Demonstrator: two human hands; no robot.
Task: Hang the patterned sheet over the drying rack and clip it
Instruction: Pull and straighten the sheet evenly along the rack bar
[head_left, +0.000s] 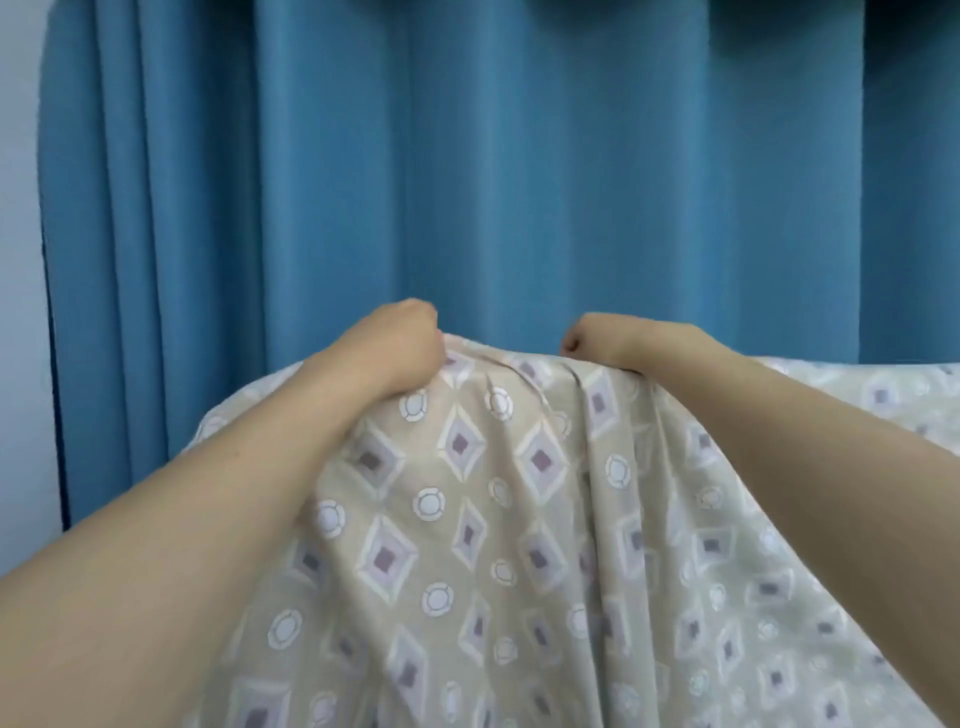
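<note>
Patterned sheet (498, 545) fills the near and lower view, beige with diamonds and rings, draped in folds, running off the bottom and right edges. Both forearms reach forward over it. Left hand (402, 343) grip: fingers curled tight, bunching the sheet's top edge. Right hand (597, 340) grip: fingers curled over the same top edge, a short gap between the two hands. Rack not visible under the cloth. Behind, close, blue curtain (467, 156); white wall (21, 260) strip far left.

L hand (400, 343) & R hand (602, 340) side by side on sheet (493, 519) top edge. Curtain (467, 182) behind; wall (21, 260) far left.
</note>
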